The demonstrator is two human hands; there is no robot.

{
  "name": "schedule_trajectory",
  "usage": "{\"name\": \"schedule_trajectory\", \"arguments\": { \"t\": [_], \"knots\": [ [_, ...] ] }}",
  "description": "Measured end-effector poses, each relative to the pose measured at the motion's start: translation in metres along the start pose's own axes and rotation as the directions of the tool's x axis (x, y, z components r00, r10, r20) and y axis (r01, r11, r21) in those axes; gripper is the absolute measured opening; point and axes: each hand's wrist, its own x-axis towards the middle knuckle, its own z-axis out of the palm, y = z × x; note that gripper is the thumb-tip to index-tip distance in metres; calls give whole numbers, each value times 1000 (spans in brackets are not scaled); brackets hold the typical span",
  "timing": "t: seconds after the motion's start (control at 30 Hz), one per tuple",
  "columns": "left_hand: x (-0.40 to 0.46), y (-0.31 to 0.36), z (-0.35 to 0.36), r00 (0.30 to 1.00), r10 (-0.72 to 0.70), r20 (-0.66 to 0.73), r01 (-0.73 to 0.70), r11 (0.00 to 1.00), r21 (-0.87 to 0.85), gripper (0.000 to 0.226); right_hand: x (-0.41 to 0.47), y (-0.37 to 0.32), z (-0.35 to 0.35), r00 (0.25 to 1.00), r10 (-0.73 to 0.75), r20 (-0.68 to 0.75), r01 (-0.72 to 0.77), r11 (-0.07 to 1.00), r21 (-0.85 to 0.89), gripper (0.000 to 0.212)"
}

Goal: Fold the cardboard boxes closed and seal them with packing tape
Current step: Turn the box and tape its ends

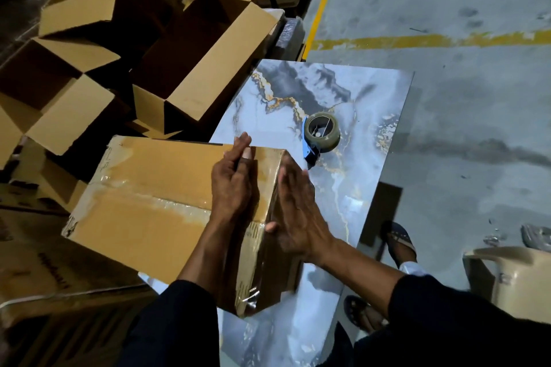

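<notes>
While the marble-patterned table is carrying the work, the closed cardboard box is lying across its left part, overhanging the table's left edge toward the pile of open boxes that are waiting beyond it with their flaps up. Glossy tape is already running along the top seam and wrapping over the near right end, so this box is looking close to sealed, and the present step is probably a smoothing of that tape.

Both hands are lying flat with straight fingers, gripping nothing. Left hand is pressing down on the top face near the right edge; right hand is pressing against the end face, just around the corner from it.

Judging by its size and plain corrugated walls, the box is likely feeling light, stiff along its edges and softer in the middle of each panel, where hard pressure could be denting it. Taped strips are looking slick, so bare cardboard at opposite sides or corners is probably offering the surer hold for turning or lifting.

Near the box's far right corner, the tape dispenser is resting on the table, its blue handle pointing toward the box, apart from both hands.
</notes>
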Motion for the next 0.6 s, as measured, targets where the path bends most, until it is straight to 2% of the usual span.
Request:
{"name": "schedule_trajectory", "arguments": {
  "t": [0.03, 0.07, 0.1, 0.17, 0.27, 0.33, 0.43, 0.53, 0.6],
  "knots": [
    [-5, 3, 0, 996, -79, -49, 70, 984, -164, 35, 5, -8, 3, 994, -101, -49, 101, 995, -14, 82],
    [-12, 5, -2, 989, -121, -81, 99, 967, -233, 32, 5, -9, 7, 982, -184, -52, 182, 983, -38, 79],
    [-21, 8, -7, 990, -108, -96, 88, 978, -187, 31, 2, -6, 12, 972, -233, -15, 232, 970, -72, 81],
    [-46, 7, -24, 993, -5, -119, 12, 998, 59, 31, -17, 22, 24, 961, -267, 72, 276, 949, -155, 89],
    [-93, -2, -57, 985, 110, -135, -66, 953, 297, 34, -50, 61, 13, 946, -199, 254, 268, 923, -275, 91],
    [-133, -12, -79, 979, 156, -130, -98, 924, 371, 40, -67, 60, -4, 929, -194, 315, 287, 915, -283, 92],
    [-189, -38, -108, 985, 115, -129, -54, 914, 401, 59, -54, 11, -17, 900, -353, 255, 398, 904, -152, 96],
    [-222, -48, -117, 992, 129, 4, -114, 868, 484, 69, -24, -40, -10, 834, -495, 244, 521, 852, -53, 98],
    [-228, -47, -114, 987, 136, 86, -161, 845, 510, 70, -15, -44, -1, 766, -561, 315, 616, 781, -105, 94]
  ]
}}
